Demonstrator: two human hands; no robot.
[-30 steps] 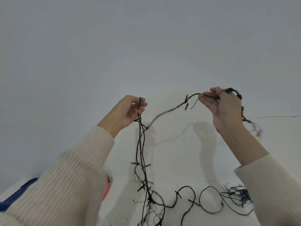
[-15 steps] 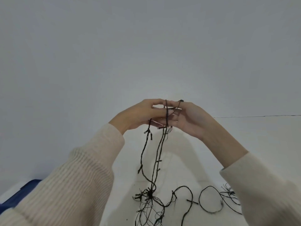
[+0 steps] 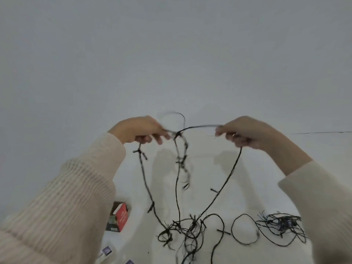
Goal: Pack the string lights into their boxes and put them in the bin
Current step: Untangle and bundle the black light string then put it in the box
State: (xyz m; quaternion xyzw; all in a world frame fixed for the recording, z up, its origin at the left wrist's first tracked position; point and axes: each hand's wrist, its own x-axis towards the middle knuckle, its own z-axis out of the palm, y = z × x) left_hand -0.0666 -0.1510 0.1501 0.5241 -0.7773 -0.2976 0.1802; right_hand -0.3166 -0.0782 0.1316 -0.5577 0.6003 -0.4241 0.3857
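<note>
L hand (image 3: 141, 130) & R hand (image 3: 245, 132) each grip a strand of the string lights (image 3: 192, 225) held up btwn them, rest tangled on bench (image 3: 266, 187) near red box (image 3: 121, 216); pulling apart prob. cinches knots tighter.

Soft, even, fairly dim light falls from above, with a cool grey cast. The left hand (image 3: 141, 128), the right hand (image 3: 245, 132) and the lights (image 3: 200, 127) held between them are smeared by motion blur. Pale, diffuse shadows (image 3: 165, 164) lie on the white surface (image 3: 247, 187) below them. Wide-angle stretch swells the sleeves (image 3: 57, 206) at the lower corners.
</note>
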